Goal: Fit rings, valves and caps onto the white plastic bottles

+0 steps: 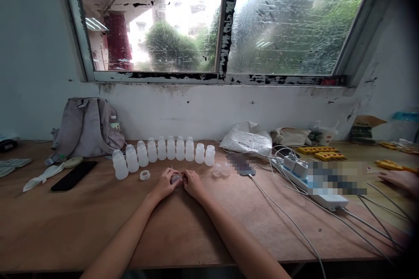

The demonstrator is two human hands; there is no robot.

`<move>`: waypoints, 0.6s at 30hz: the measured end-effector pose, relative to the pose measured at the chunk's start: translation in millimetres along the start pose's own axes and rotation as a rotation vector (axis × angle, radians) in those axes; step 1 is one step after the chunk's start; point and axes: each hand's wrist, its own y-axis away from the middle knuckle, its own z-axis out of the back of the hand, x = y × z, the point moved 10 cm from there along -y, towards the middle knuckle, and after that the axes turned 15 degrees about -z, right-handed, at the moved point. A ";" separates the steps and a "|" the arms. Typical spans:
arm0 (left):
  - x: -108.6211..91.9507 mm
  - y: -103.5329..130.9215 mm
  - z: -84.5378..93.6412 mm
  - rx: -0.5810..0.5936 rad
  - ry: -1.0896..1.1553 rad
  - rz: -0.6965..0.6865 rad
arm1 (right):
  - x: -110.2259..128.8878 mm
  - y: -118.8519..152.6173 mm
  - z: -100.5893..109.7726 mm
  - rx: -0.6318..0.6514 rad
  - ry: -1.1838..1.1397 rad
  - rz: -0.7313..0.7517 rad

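Ten bottles (171,150) stand in a bent row on the brown table (196,244). They are cloudy white and all upright. Eight of them have tops that go up to a rounded tip, and the two at the right end are shorter, with a wide neck.

Just in front of the middle of the bottles, two bare hands are close together. Between them is a small clear piece (176,178) (it is too small and too covered up to tell its shape). The left hand (166,184) has its fingers curled over the piece and its thumb along the near side, so it is gripping it. The right hand (194,182) has bent fingers that come up to the other side of the piece. I cannot tell if those fingers are pinching it or only touching it.

A white ring (144,175) lies on the table in front of the left part of the bottles. Two clear cups (221,170) sit side by side in front of the right end of the bottles.

To the left of the bottles lies a black phone (73,175), and a gray backpack (87,128) stands behind it, against the wall. A shiny plastic bag (247,139) is to the right of the bottles, a bit farther back. Farther right of the bottles are a white power strip (330,201), some yellow blocks (322,152) and another person's hand (393,178).
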 end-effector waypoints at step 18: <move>27.4 10.6 -6.1 -0.318 0.632 0.371 | 11.6 3.5 25.3 -0.170 -0.334 0.117</move>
